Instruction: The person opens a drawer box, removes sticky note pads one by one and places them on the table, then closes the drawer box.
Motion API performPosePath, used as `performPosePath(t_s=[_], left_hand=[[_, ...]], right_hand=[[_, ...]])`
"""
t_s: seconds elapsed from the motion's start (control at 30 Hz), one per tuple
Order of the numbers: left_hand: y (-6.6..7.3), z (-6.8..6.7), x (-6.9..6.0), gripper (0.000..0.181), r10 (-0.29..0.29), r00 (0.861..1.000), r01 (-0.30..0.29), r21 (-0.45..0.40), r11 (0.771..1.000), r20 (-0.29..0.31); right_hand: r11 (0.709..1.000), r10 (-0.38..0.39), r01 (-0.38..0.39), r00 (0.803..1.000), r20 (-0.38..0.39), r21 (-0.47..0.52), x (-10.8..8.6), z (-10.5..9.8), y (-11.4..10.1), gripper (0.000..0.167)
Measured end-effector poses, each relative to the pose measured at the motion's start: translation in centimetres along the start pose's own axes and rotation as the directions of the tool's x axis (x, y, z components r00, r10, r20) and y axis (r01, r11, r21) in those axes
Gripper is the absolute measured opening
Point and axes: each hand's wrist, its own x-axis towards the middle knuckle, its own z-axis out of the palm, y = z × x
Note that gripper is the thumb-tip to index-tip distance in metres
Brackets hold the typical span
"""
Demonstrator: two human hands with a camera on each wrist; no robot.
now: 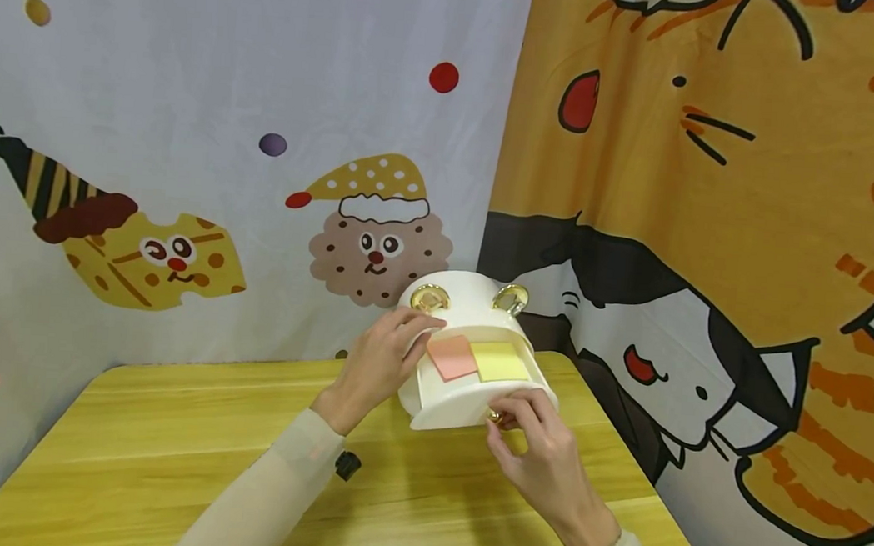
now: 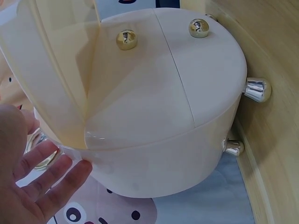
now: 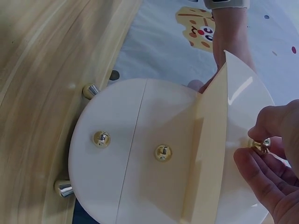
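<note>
I find the white cabinet [image 1: 473, 290] standing on the desk [image 1: 208, 447], near its far right corner. Its top drawer [image 1: 458, 412] stands open towards the near edge; the two lower drawers, each fitted with a gold ball knob, are closed. Inside the open one lie a pink note pad [image 1: 450, 359] on the left and a yellow note pad [image 1: 501, 363] beside it on the right. My right hand [image 1: 542, 451] pinches that drawer's gold knob [image 3: 259, 145] between thumb and fingers. My left hand [image 1: 379, 361] is loosely extended, fingers apart, fingertips against the cabinet's left side, gripping nothing. Two gold rings [image 1: 431, 298] top the cabinet; a printed cloth [image 1: 193, 83] hangs behind.
</note>
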Motion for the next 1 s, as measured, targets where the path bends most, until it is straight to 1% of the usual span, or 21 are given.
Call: performPosePath(t_s=[0.2, 0.5, 0.7, 0.83, 1.0], left_hand=[[0.0, -0.1, 0.0, 0.025, -0.006, 1.000, 0.006, 0.002, 1.000, 0.016], [0.0, 0.0, -0.1, 0.025, 0.007, 1.000, -0.007, 0.003, 1.000, -0.010], [0.0, 0.1, -0.1, 0.025, 0.003, 1.000, -0.003, 0.000, 1.000, -0.002], [0.0, 0.0, -0.1, 0.026, -0.003, 1.000, 0.003, -0.005, 1.000, 0.004], [0.1, 0.0, -0.1, 0.026, -0.005, 1.000, 0.005, -0.009, 1.000, 0.006]], right_hand=[[1.000, -0.015, 0.015, 1.000, -0.016, 0.006, -0.2, -0.1, 0.0, 0.036], [1.000, -0.031, 0.031, 0.999, -0.016, 0.000, -0.7, -0.3, -0.3, 0.034], [0.999, -0.044, 0.044, 0.999, -0.008, -0.006, -0.9, -0.5, -0.5, 0.033], [0.998, -0.055, 0.055, 0.998, -0.012, 0.004, -1.0, -0.5, -0.6, 0.028], [0.998, -0.067, 0.068, 0.997, -0.029, 0.016, -1.1, -0.5, -0.6, 0.017]])
